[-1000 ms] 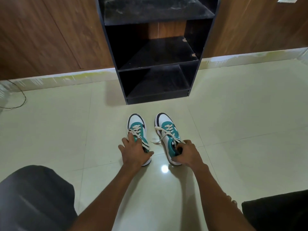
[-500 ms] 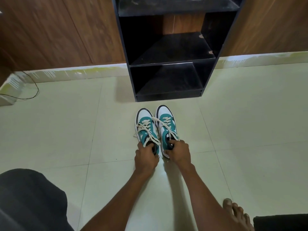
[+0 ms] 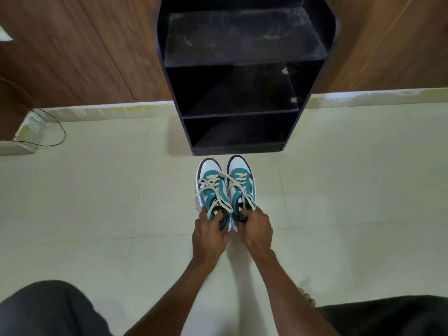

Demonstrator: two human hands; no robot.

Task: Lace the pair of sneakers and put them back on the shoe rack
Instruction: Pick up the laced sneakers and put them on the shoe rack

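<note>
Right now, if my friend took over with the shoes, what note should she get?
Left hand: gripping the heel opening of the left sneaker.
Right hand: gripping the heel opening of the right sneaker.
Both sneakers sit side by side, toes pointing at the black shoe rack, just in front of it on the tiled floor.
Done: laces are threaded, though the ends hang loose.
Left: lift the pair onto a shelf; every shelf I can see is free.

Pale tiled floor (image 3: 101, 202), bearing a black shoe rack (image 3: 242, 112) against the wood-panelled wall; just before it, side by side, two teal-and-white sneakers (image 3: 224, 190), toes toward the rack; thin black cable (image 3: 54, 139) at far left.
</note>
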